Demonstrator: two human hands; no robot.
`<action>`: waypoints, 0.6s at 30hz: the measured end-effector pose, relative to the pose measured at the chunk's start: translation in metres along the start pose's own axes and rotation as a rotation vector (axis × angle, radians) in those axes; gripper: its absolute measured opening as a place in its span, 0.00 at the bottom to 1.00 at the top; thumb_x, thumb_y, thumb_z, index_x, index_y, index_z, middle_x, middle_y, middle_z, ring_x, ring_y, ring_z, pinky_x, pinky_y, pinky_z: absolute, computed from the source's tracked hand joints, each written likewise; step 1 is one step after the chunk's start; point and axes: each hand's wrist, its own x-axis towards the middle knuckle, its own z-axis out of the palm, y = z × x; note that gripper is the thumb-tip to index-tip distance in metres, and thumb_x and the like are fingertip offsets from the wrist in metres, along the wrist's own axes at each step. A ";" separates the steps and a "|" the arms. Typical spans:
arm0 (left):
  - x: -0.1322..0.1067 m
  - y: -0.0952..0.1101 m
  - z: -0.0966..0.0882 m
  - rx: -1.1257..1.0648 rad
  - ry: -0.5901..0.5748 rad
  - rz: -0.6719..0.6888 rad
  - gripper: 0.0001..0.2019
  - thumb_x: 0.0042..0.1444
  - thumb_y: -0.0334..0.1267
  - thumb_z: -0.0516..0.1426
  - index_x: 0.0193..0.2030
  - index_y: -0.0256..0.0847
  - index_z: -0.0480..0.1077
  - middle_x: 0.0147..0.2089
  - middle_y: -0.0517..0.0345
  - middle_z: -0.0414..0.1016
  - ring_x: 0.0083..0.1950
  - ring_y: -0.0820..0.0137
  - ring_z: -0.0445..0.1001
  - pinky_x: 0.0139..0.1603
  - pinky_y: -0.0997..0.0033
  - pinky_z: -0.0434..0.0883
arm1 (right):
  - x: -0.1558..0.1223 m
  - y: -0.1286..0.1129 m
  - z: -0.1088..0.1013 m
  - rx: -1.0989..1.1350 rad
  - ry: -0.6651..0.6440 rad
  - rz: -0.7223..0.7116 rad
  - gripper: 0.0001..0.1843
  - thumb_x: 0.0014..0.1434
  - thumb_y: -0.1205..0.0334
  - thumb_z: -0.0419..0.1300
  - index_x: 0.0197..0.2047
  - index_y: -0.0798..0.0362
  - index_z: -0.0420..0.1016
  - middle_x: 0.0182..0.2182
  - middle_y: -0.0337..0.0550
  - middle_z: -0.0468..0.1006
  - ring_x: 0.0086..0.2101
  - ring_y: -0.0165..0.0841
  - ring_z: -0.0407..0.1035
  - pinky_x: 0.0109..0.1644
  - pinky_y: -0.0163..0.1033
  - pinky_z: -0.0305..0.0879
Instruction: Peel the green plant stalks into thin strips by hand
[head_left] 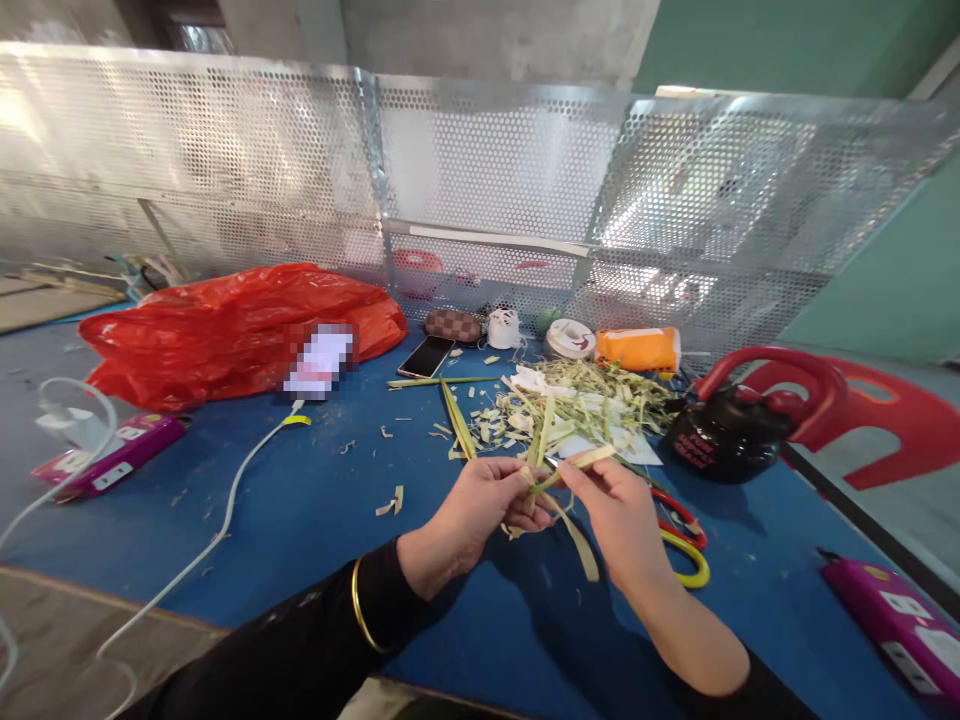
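My left hand [476,505] is closed in a pinch on a small bundle of pale green leaf strips [581,545], some crossing and some hanging loose. Opposite it, my right hand [622,515] pinches one strip at the bundle's right side. Between the hands shows a small shiny metal tip; I cannot tell what it belongs to. Scissors with a red and a yellow handle [694,568] lie beside my right wrist, partly hidden. Just beyond my fingers are a longer folded green leaf [457,420] and a heap of shredded leaf scraps [592,390].
A black kettle [724,440] with a red handle stands right of the heap. Behind are a tape roll [570,338], an orange packet [637,349] and a dark phone [426,357]. A red plastic bag [225,330] and a white cable [232,490] lie left.
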 end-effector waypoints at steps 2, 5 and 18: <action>-0.001 0.001 0.000 0.010 -0.010 0.018 0.15 0.51 0.45 0.63 0.32 0.31 0.73 0.30 0.47 0.77 0.25 0.73 0.74 0.28 0.78 0.72 | 0.004 0.004 0.003 0.197 -0.083 0.257 0.15 0.49 0.50 0.65 0.26 0.54 0.73 0.22 0.42 0.77 0.27 0.37 0.71 0.34 0.42 0.66; -0.001 0.004 0.000 -0.014 -0.018 0.005 0.13 0.51 0.42 0.62 0.35 0.31 0.73 0.30 0.47 0.77 0.25 0.73 0.74 0.30 0.77 0.73 | 0.006 0.004 0.008 0.344 -0.086 0.412 0.19 0.41 0.48 0.69 0.22 0.54 0.69 0.18 0.38 0.74 0.22 0.34 0.68 0.30 0.39 0.63; -0.003 0.010 0.001 -0.025 -0.028 0.020 0.09 0.44 0.32 0.58 0.34 0.33 0.69 0.31 0.48 0.78 0.29 0.70 0.76 0.33 0.75 0.74 | 0.004 0.010 0.014 0.394 -0.057 0.389 0.21 0.42 0.47 0.69 0.24 0.52 0.65 0.16 0.33 0.68 0.19 0.29 0.63 0.24 0.35 0.57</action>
